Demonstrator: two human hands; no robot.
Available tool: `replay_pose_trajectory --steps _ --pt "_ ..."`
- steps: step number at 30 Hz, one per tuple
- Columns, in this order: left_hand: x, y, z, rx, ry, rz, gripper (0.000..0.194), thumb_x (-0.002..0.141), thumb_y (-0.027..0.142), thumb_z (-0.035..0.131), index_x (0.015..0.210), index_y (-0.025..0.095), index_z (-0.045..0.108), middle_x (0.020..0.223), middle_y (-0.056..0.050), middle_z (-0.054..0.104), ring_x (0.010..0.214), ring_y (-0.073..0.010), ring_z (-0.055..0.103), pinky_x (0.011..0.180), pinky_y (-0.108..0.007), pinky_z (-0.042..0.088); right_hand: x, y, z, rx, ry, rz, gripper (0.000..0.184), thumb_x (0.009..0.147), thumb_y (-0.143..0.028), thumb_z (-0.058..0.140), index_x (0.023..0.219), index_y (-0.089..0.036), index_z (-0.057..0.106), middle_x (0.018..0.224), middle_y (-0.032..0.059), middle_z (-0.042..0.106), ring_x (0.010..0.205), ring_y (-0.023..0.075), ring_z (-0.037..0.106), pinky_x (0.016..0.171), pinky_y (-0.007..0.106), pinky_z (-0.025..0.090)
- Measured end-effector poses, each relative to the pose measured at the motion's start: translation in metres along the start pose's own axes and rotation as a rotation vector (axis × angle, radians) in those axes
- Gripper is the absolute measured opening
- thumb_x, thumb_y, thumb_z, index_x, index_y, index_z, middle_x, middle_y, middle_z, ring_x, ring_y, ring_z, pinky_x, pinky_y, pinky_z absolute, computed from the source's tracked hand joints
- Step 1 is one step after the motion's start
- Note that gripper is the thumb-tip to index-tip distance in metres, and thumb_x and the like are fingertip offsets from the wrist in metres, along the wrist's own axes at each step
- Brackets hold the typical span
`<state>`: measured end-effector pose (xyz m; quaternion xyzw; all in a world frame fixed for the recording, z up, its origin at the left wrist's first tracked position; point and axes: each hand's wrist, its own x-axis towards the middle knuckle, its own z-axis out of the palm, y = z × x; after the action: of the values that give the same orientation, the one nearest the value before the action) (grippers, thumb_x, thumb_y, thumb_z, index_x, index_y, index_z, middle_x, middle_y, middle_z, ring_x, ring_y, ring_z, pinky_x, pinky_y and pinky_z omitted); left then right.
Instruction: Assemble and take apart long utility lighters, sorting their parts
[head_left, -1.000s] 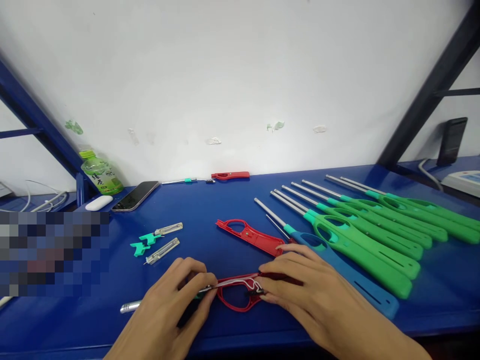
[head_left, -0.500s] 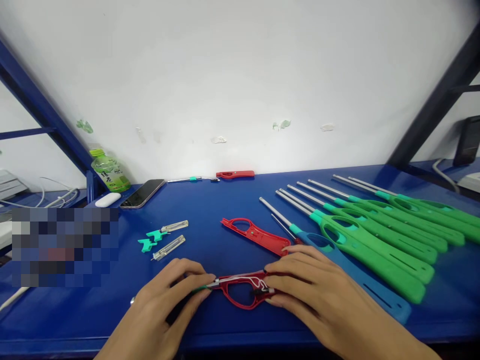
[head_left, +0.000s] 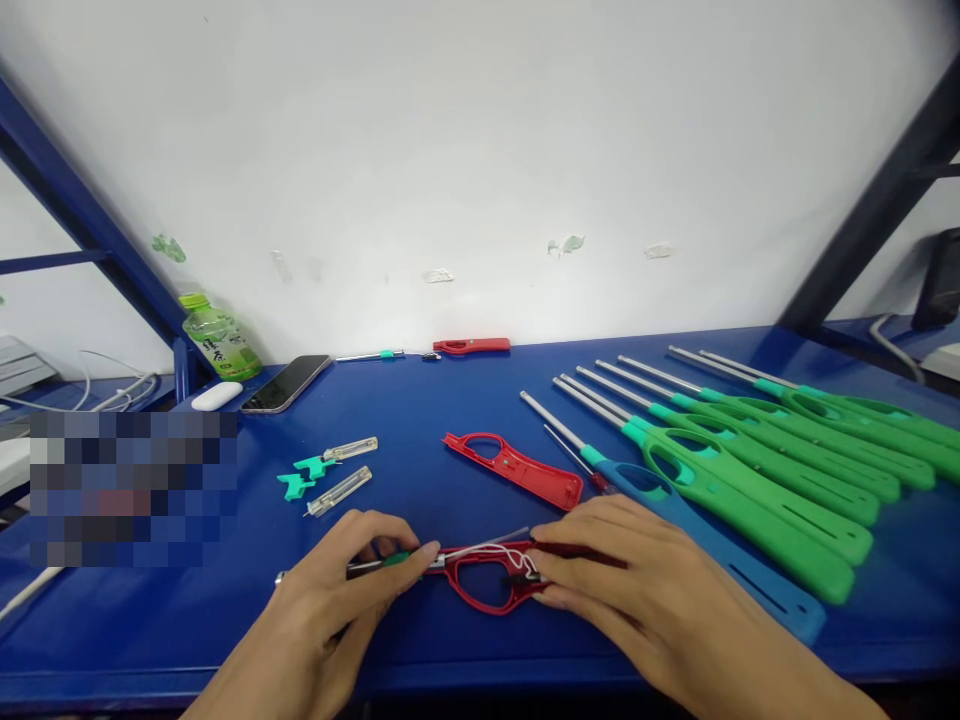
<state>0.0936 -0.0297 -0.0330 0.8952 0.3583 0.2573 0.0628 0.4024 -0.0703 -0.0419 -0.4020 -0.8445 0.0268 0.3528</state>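
The left hand grip point(head_left: 341, 580) pinches a metal tube point(head_left: 437, 562) at the left end of the red shell point(head_left: 486, 609); the right hand grip point(head_left: 630, 570) clasps its right part

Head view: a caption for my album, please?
Left hand holds a metal tube, right hand a red casing, near green lighters.

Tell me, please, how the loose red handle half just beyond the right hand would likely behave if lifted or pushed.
The red handle half would probably stay stiff, as it looks like moulded plastic. It is likely light for its size, being a thin, open shell with a large hole. Lying flat and long, it should slide rather than roll.
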Motion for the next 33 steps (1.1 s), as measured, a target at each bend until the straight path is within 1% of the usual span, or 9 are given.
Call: replay_pose_trajectory --steps 3,6,11,17,21,25,28,31,33 --pt "-0.0027 0.0000 -0.0009 0.037 -0.009 -0.007 0.039 0.108 0.020 0.049 0.130 0.039 0.075 0.121 -0.001 0.067 0.098 -0.0100 0.070 0.087 -0.015 0.055 0.0016 0.0004 -0.0027 -0.006 0.006 -0.012 0.024 0.113 -0.036 0.054 0.113 -0.030 0.078 0.113 -0.0066 0.080 0.101 0.0118 0.072 0.094 0.026 0.054" --pt "-0.0042 -0.0035 -0.0005 0.057 0.000 0.029 0.050 0.105 0.013 0.046 0.138 0.040 0.071 0.126 -0.001 0.067 0.105 -0.0098 0.071 0.093 -0.014 0.055 0.0018 0.0007 -0.0037 -0.001 -0.005 -0.014 0.023 0.112 -0.035 0.055 0.113 -0.030 0.078 0.114 -0.0075 0.080 0.101 0.0114 0.073 0.094 0.026 0.055" --pt "0.0003 -0.0055 -0.0017 0.054 -0.005 0.078 0.054 0.103 0.008 0.044 0.137 0.039 0.071 0.121 -0.001 0.070 0.105 -0.0108 0.071 0.092 -0.015 0.055 0.0005 0.0006 -0.0020 0.003 -0.013 0.008 0.023 0.112 -0.035 0.055 0.116 -0.031 0.077 0.115 -0.0066 0.080 0.103 0.0127 0.072 0.095 0.028 0.055" --pt "0.0014 -0.0047 -0.0063 0.071 0.015 0.157 0.057 0.099 0.003 0.044 0.138 0.036 0.069 0.117 -0.001 0.073 0.102 -0.0118 0.071 0.092 -0.017 0.057 0.0005 0.0008 -0.0048 -0.021 -0.030 -0.024 0.021 0.112 -0.033 0.056 0.117 -0.028 0.076 0.115 -0.0048 0.079 0.101 0.0140 0.072 0.094 0.030 0.055" --pt "-0.0030 -0.0053 -0.0085 0.135 -0.062 0.125 0.051 0.100 0.007 0.049 0.138 0.032 0.070 0.124 -0.005 0.068 0.108 -0.0141 0.071 0.095 -0.021 0.059 0.0002 0.0005 -0.0030 -0.023 -0.023 -0.028 0.020 0.112 -0.033 0.055 0.116 -0.028 0.075 0.115 -0.0057 0.078 0.101 0.0135 0.072 0.096 0.031 0.054" --pt "-0.0047 -0.0059 -0.0067 0.143 -0.066 0.078 0.053 0.103 0.007 0.046 0.142 0.034 0.068 0.120 -0.004 0.067 0.103 -0.0131 0.071 0.090 -0.020 0.060 -0.0014 0.0012 0.0027 -0.019 0.003 -0.024 0.021 0.113 -0.036 0.053 0.118 -0.031 0.073 0.115 -0.0072 0.079 0.104 0.0135 0.073 0.102 0.031 0.051" --pt "-0.0039 -0.0043 -0.0044 0.144 -0.046 0.067 0.052 0.106 0.010 0.047 0.147 0.038 0.063 0.122 -0.002 0.069 0.105 -0.0127 0.072 0.090 -0.019 0.060 -0.0042 0.0026 0.0046 -0.002 -0.003 0.013 0.017 0.112 -0.034 0.057 0.122 -0.031 0.070 0.116 -0.0060 0.079 0.106 0.0148 0.074 0.104 0.031 0.052" --pt "-0.0022 -0.0014 -0.0047 0.160 0.005 0.032 0.043 0.109 0.025 0.056 0.149 0.039 0.061 0.126 0.000 0.071 0.112 -0.0147 0.072 0.097 -0.022 0.060 -0.0066 0.0035 0.0035 0.014 -0.049 0.083 0.025 0.109 -0.033 0.062 0.134 -0.031 0.066 0.121 -0.0023 0.077 0.110 0.0177 0.073 0.104 0.033 0.054" --pt "-0.0003 -0.0023 -0.0083 0.177 0.080 0.005 0.038 0.109 0.036 0.058 0.147 0.039 0.063 0.128 0.000 0.072 0.115 -0.0161 0.072 0.101 -0.024 0.060 -0.0070 0.0035 0.0025 0.005 -0.072 0.080 0.028 0.109 -0.033 0.062 0.137 -0.032 0.064 0.122 -0.0010 0.077 0.110 0.0188 0.073 0.103 0.034 0.056"
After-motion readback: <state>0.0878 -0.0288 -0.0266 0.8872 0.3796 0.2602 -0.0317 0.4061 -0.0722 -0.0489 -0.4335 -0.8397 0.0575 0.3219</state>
